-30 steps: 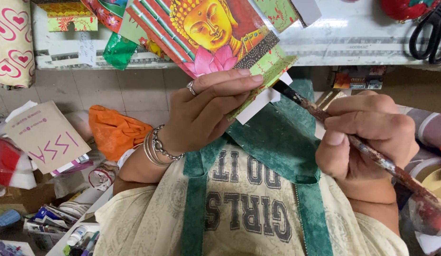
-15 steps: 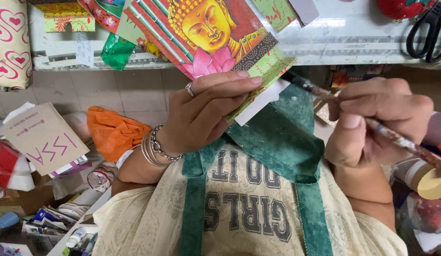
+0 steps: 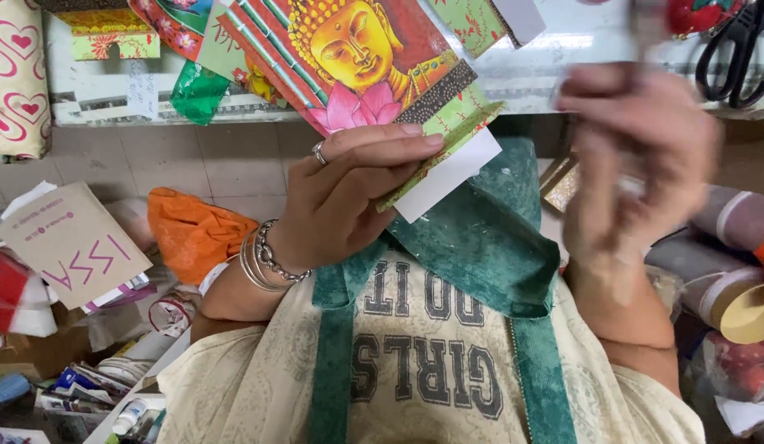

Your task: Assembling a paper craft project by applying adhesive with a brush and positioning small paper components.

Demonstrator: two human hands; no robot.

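- Head view: the left hand (image 3: 357, 197) is closed in a pinch on the decorated card (image 3: 357, 57), thumb below and fingers over its lower edge. The card shows a golden face above a pink flower, and it is held up in front of the white shelf (image 3: 513, 90).
- A white paper strip (image 3: 447, 177) sticks out under the card's lower corner, just beside the fingertips.
- The right hand (image 3: 637, 156) is raised and strongly blurred. I cannot tell how far it is open or whether it holds anything.
- Risk, in my judgement: the grip is only on one edge, so the card could tilt or slide out. If the strip carries wet glue, it could shift or mark the green apron (image 3: 480, 238) below.
- Risk: the fast right hand is near the black scissors (image 3: 739, 45) on the shelf and could knock them.
- Against the earlier frames: the right hand then was lower, beside the card's corner, holding a thin brush at it; now it is higher and no brush can be made out. The left hand keeps the same grip, and the card stays in the same place.
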